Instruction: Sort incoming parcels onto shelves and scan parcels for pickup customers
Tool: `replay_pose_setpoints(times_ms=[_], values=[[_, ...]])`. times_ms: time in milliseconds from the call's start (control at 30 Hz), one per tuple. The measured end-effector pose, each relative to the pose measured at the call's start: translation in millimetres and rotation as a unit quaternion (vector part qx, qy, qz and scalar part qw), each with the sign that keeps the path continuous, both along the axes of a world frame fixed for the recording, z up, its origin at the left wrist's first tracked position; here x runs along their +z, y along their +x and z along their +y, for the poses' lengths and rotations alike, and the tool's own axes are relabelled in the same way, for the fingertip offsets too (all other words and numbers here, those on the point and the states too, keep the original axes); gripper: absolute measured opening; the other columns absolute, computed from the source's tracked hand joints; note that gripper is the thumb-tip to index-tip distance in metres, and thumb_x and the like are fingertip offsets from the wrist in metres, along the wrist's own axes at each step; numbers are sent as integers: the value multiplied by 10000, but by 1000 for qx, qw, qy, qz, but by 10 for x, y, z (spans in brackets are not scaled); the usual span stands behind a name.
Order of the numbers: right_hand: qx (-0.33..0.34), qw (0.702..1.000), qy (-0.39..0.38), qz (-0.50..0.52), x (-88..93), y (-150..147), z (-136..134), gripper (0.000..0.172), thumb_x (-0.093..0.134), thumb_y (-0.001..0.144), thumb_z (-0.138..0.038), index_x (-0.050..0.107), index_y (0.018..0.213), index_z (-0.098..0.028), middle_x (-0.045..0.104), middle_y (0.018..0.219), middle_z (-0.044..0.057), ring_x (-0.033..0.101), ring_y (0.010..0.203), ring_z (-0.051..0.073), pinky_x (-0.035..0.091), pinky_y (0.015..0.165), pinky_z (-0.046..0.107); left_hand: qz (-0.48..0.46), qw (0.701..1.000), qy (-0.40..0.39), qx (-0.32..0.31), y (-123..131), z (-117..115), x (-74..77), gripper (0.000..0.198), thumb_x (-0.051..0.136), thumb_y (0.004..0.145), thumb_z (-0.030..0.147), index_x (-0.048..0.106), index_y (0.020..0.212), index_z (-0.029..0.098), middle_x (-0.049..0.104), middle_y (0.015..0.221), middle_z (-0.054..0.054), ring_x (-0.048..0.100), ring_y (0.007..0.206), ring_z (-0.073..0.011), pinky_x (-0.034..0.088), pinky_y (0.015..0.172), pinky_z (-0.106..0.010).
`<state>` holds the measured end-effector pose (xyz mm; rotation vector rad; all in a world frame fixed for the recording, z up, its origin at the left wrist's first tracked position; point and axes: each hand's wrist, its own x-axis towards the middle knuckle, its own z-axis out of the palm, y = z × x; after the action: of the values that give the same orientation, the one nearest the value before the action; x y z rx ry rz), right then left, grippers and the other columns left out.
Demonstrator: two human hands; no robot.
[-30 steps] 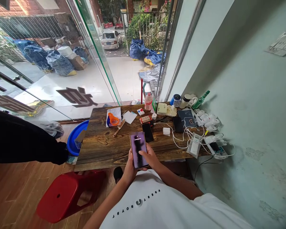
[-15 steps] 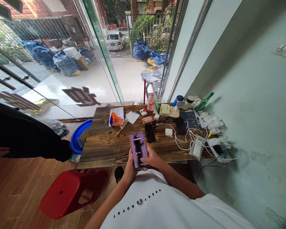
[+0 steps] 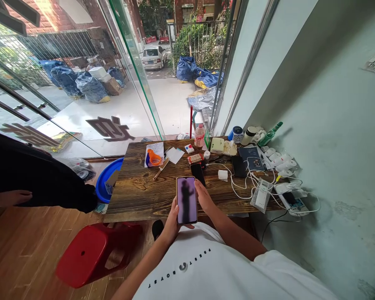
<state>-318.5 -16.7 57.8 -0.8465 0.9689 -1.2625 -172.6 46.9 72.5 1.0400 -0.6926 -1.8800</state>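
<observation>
A smartphone (image 3: 186, 202) with a purple screen is held upright in front of my white shirt, over the table's near edge. My left hand (image 3: 172, 221) is closed around its lower left side and bottom, with the thumb along the left edge. My right hand (image 3: 205, 200) is beside the phone's upper right edge, its fingers stretched out; whether they touch the edge I cannot tell. A dark figure shows on the screen. Just behind the phone, a black phone (image 3: 198, 171) lies on the table.
The wooden table (image 3: 134, 196) carries an orange tape dispenser (image 3: 154, 157), a box cutter (image 3: 161, 168), a pink bottle (image 3: 199, 135) and tangled white cables (image 3: 237, 191). A red stool (image 3: 84, 254) and blue tub (image 3: 103, 187) stand left. Another person's hand (image 3: 11, 197) shows at far left.
My right thumb has left the screen, and that hand has shifted up to the phone's right edge. The lit text on the screen is gone. The other person's hand has moved slightly right.
</observation>
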Motion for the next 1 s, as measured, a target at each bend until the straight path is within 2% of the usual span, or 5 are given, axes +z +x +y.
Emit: replay_pose_setpoints(times_ms=[200,433,700,833,1000], values=[[-44,999,21,22,91,-88,-41,307,555,831,-452,584,1053,-242,633,850,-3,582,727,173,477,671,295,5,999,7,-52,-25,10,-35,766,612,838,527,285,1511,361,407,1501,-95,630,1000,-283,613,648,-360],[-38,998,48,-17,79,-45,-29,338,580,812,-462,514,1061,-242,657,761,-12,595,590,166,458,567,286,19,998,-4,-56,-28,-12,-32,744,617,844,509,302,1501,358,467,1440,-117,619,1027,-283,618,690,-394],[-35,999,19,-5,22,-30,-25,370,604,834,-490,508,1092,-244,647,830,-6,604,657,164,475,612,285,11,998,-2,-54,-16,-7,-122,742,597,846,530,281,1501,382,391,1499,-110,616,1031,-299,612,603,-362],[34,999,1,-11,-27,-41,35,376,570,858,-529,525,1100,-245,673,944,18,630,788,187,497,737,325,47,998,14,-39,8,-11,-89,777,621,821,491,266,1504,382,409,1491,-99,592,1080,-320,607,637,-375],[136,990,-21,8,-53,-58,186,371,542,871,-477,600,1118,-206,682,1084,65,626,954,229,477,892,396,78,996,42,3,82,-12,37,845,559,734,218,250,1497,405,419,1495,-36,530,1182,-312,581,803,-426]])
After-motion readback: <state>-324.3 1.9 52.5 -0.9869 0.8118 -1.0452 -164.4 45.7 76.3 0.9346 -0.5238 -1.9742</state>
